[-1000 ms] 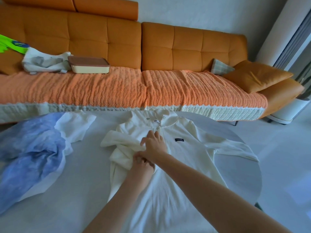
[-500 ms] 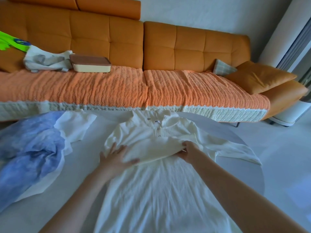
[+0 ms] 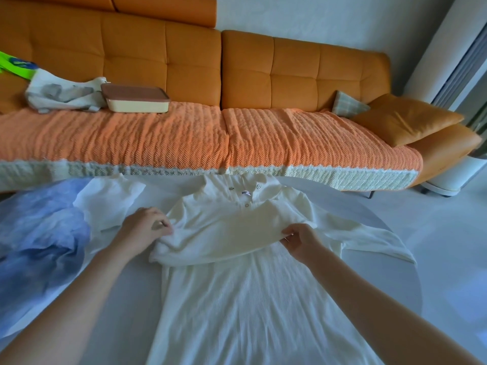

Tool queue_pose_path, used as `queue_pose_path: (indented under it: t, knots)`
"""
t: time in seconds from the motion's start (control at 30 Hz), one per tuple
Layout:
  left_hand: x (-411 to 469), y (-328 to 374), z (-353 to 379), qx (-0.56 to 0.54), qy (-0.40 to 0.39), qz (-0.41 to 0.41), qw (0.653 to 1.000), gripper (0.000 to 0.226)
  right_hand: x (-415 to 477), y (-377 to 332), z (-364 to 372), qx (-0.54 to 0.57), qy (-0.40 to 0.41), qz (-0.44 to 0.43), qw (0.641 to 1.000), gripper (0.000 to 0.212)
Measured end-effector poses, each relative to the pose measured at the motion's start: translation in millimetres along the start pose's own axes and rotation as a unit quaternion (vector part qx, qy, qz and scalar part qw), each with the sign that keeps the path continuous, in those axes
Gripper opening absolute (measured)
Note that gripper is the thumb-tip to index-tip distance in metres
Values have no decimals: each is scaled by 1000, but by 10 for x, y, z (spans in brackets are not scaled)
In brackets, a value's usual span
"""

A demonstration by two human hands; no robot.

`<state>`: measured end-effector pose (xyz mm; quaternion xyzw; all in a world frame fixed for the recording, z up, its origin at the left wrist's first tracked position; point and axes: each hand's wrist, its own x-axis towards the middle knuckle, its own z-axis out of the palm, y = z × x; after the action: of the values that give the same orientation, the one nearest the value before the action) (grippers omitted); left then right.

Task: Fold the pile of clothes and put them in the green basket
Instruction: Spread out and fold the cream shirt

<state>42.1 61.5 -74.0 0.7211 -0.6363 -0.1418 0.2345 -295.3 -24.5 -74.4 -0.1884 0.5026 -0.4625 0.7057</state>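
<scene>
A cream long-sleeved shirt (image 3: 237, 299) lies face up on the white table (image 3: 118, 299), collar toward the sofa. Its left sleeve is folded across the chest. My left hand (image 3: 143, 227) pinches the fold at the shirt's left shoulder. My right hand (image 3: 300, 239) pinches the sleeve's cuff end near the right side of the chest. The other sleeve (image 3: 369, 238) lies spread out to the right. A blue tie-dye garment (image 3: 34, 248) and a white garment (image 3: 110, 201) lie in a pile at the table's left. A bright green thing (image 3: 14, 65) shows at the far left edge.
An orange sofa (image 3: 237, 75) with a knitted orange cover runs behind the table. On it sit a cream box with a brown lid (image 3: 135, 100), a crumpled white cloth bag (image 3: 60, 93) and cushions (image 3: 405, 119) at the right. White floor lies right of the table.
My hands, together at the shirt's chest a second ago, have moved apart. The left sleeve has been drawn flat across the chest, and my left hand has gone from flat to pinching.
</scene>
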Motion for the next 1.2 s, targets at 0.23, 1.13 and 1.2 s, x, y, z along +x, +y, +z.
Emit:
queue_pose_path:
  t: [0.23,1.13,1.2]
  knots:
    - [277,-77,-153,-108,214,-197,951,23,59,2,70,64,-30,-3,997,32]
    - [-101,-138,205,-184,75,-277,940,64,207,-279,4,-459,95,-130,874,8]
    - [-106,-138,212,-170,93,-268,944,66,204,-314,17,-482,107,-152,856,9]
